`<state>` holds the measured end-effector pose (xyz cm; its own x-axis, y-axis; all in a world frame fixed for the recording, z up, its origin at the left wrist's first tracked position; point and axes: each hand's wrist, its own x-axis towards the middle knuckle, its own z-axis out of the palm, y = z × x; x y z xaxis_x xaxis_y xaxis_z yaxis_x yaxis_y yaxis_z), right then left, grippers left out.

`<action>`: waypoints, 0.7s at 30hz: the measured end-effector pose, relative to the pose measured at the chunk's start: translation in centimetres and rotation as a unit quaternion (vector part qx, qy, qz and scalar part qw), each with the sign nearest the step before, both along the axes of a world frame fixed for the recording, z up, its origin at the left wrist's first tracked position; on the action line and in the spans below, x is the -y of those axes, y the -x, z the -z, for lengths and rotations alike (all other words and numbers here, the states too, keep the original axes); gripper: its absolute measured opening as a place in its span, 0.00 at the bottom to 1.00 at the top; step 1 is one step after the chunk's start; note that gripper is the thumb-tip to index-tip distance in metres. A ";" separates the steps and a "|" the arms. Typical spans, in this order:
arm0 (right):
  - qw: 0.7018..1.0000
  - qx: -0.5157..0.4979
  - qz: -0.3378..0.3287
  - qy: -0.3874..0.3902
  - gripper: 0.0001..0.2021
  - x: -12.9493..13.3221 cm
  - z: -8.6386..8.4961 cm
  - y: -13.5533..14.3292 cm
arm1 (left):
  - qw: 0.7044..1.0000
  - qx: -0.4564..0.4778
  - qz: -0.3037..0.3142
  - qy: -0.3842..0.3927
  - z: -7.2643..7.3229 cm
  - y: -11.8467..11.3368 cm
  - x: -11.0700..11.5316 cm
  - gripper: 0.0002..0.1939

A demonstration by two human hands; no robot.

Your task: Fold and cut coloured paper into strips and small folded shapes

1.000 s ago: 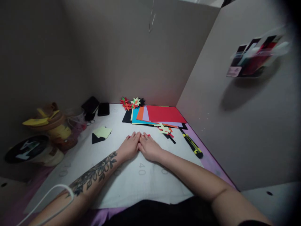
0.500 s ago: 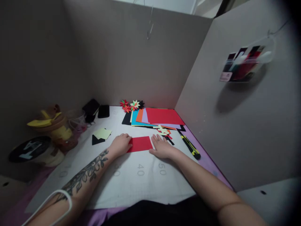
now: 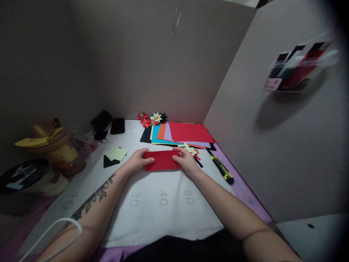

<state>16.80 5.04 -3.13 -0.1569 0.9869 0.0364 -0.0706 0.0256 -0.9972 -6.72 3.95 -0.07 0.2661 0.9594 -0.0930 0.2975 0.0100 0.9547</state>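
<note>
A red sheet of paper (image 3: pixel 162 162), a rectangle wider than it is tall, is held between my two hands above the white mat. My left hand (image 3: pixel 138 160) pinches its left edge, thumb on the near face and fingers behind it. At the right edge my right hand (image 3: pixel 185 160) grips it the same way, the thumb near the upper corner. Cut paper strips (image 3: pixel 192 149) in pale yellow, red and black lie just beyond my right hand. Left of my left hand are a pale green paper piece (image 3: pixel 116 154) and a black one (image 3: pixel 109 162).
Coloured sheets (image 3: pixel 191 132) are stacked at the back, beside folded paper stars (image 3: pixel 156 118). A yellow-black utility knife (image 3: pixel 222 169) lies at the right. Pots (image 3: pixel 64 151) and a black phone (image 3: pixel 117 126) stand or lie left. A clear holder (image 3: pixel 297 71) hangs on the right wall.
My hands have gone from resting flat at the red paper's ends to gripping it and raising it off the mat. The camera view has shifted slightly.
</note>
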 end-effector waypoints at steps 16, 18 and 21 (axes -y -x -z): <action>0.996 -0.044 0.072 -0.027 0.11 0.6 -0.4 -0.5 | 0.977 0.184 -0.098 0.034 0.0 -1.6 0.3 0.18; 0.996 -0.044 0.071 -0.034 0.11 0.5 -0.1 -0.5 | 0.979 0.175 -0.097 0.030 0.0 -1.6 0.3 0.18; 0.997 -0.028 0.061 -0.043 0.10 0.5 0.1 -0.5 | 0.986 0.141 -0.093 0.007 0.0 -1.6 0.4 0.17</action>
<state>17.32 4.53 -3.28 -0.0318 0.9914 0.1268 -0.1180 0.1223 -0.9855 -5.14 3.54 -0.05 0.1026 0.9933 -0.0539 0.0132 0.0528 0.9985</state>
